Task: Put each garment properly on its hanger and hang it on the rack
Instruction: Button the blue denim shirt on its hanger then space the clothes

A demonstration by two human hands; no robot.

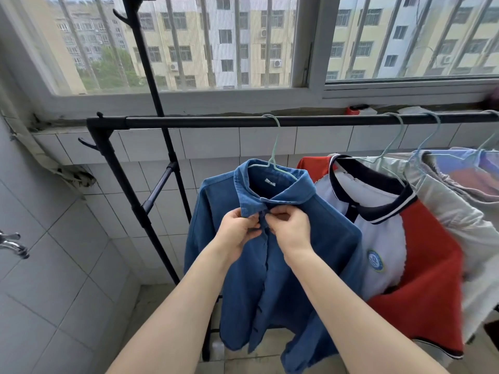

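Observation:
A blue denim shirt (305, 265) hangs on a pale green hanger (274, 149) hooked over the black rack bar (216, 121). My left hand (237, 233) pinches the left edge of the shirt's front just under the collar. My right hand (290, 228) pinches the right edge at the same spot, at the top button. To the right a red, white and navy polo shirt (405, 252) hangs on its own hanger (390, 141), and beyond it a beige garment (459, 220) and a purple one (469, 168), each on a hanger.
The rack's black upright and diagonal brace (140, 211) stand left of the shirt. A metal tap (13, 245) juts from the tiled left wall. A barred window (189, 44) runs behind the rack. A red-and-white object (360, 110) lies on the sill.

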